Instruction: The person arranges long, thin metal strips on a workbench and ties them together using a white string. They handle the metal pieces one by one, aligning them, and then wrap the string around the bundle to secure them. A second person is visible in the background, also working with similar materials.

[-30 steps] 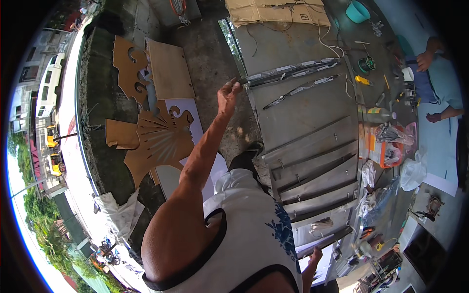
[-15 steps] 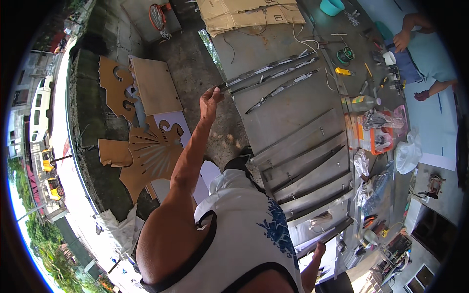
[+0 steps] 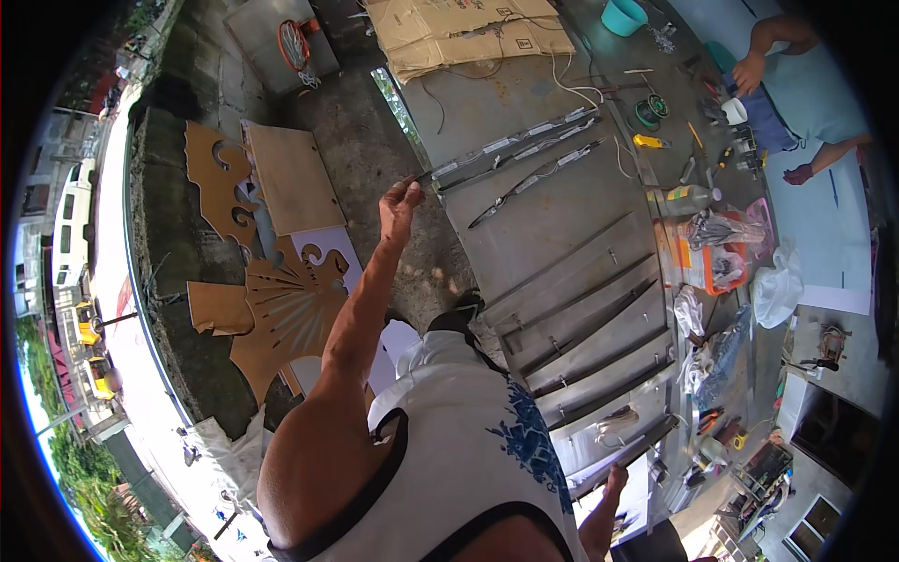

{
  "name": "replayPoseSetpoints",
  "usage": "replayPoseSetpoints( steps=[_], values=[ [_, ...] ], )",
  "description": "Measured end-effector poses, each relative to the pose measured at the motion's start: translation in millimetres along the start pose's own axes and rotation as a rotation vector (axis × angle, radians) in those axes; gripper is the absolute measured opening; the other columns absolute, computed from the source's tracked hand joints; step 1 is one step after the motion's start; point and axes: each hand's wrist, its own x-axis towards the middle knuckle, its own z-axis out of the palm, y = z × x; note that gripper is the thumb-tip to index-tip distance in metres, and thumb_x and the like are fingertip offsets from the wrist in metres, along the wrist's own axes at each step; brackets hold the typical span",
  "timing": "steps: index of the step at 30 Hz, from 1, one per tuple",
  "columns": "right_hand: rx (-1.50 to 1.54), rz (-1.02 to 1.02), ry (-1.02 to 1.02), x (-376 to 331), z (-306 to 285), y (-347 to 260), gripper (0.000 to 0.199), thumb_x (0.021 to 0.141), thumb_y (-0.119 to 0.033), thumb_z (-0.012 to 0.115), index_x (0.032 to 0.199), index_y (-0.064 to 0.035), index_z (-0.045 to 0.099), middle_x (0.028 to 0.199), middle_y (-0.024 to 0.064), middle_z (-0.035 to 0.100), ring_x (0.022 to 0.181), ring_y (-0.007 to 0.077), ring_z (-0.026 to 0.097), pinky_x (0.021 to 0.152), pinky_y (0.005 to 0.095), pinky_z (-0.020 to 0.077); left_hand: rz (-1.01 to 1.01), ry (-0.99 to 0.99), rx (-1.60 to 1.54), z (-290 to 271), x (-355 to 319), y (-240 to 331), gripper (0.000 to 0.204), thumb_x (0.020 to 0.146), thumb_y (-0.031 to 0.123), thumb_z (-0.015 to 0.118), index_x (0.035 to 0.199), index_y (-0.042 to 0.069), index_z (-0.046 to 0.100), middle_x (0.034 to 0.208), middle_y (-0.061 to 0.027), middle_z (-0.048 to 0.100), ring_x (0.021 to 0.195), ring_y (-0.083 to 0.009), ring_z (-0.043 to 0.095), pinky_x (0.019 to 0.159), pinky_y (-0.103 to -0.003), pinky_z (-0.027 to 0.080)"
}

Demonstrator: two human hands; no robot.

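At the far left edge of the metal table, my left hand (image 3: pixel 401 204) is closed on the end of a long, narrow metal strip (image 3: pixel 510 148) with silvery patches along it. A second similar strip (image 3: pixel 524 153) lies close beside it. A third, shorter and bent, strip (image 3: pixel 534 180) rests a little nearer, apart from both. Low in the view, my right hand (image 3: pixel 615 478) is closed at the edge of a dark metal strip (image 3: pixel 646 442). Its fingers are partly hidden. Between my hands, several curved metal strips (image 3: pixel 604 326) with small pegs lie across the table.
Flattened cardboard (image 3: pixel 468 37) covers the table's far end. A yellow cutter (image 3: pixel 652 141), a green wire spool (image 3: pixel 648 112), a bottle (image 3: pixel 693 199) and an orange bin (image 3: pixel 726 267) stand along the right. Another person's hand (image 3: pixel 749 73) is beyond them. Brown cut-out panels (image 3: pixel 290 300) lie to the left.
The view has shifted slightly, so the table appears a little farther left. Both my hands keep nearly the same places on their strips. The other person's upper hand has moved slightly left.
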Motion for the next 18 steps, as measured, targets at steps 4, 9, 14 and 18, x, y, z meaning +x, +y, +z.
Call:
replayPoseSetpoints(
  steps=[4,9,14,18],
  values=[
    [-0.100,-0.011,0.014,8.2,-14.5,13.0,0.044,0.090,-0.029,0.063,0.113,0.0081,0.062,0.111,0.0250,0.067,0.100,0.0389,0.063,0.089,0.0474,0.0484,-0.017,-0.024,0.004,-2.4,3.8,-8.4,0.046,0.096,0.026,0.068,0.126,-0.009,0.061,0.095,-0.0106,0.070,0.086,-0.0170,0.066,0.082,-0.033,0.052],
    [-0.134,-0.022,0.008,-2.9,0.9,4.1,0.047,0.089,-0.034,0.061,0.111,0.0072,0.063,0.111,0.0273,0.066,0.104,0.0446,0.063,0.092,0.0502,0.0477,0.019,-0.028,0.008,2.0,3.1,-2.8,0.047,0.095,0.026,0.068,0.126,-0.009,0.061,0.094,-0.0099,0.070,0.085,-0.0164,0.066,0.081,-0.032,0.053],
    [-0.168,-0.028,0.017,-5.3,-3.3,1.0,0.048,0.089,-0.034,0.061,0.112,0.0075,0.062,0.112,0.0274,0.066,0.103,0.0451,0.063,0.092,0.0505,0.0475,0.017,-0.027,-0.004,0.9,5.1,-5.1,0.046,0.096,0.026,0.068,0.126,-0.008,0.062,0.094,-0.0098,0.070,0.083,-0.0160,0.066,0.080,-0.031,0.054],
    [-0.163,-0.014,0.001,-5.9,-3.7,-1.0,0.048,0.089,-0.034,0.061,0.114,0.0076,0.062,0.114,0.0275,0.065,0.105,0.0451,0.063,0.093,0.0506,0.0469,0.003,-0.026,-0.007,2.4,4.9,-1.7,0.046,0.095,0.025,0.069,0.124,-0.010,0.062,0.093,-0.0092,0.069,0.082,-0.0156,0.065,0.076,-0.030,0.055]
  ],
)
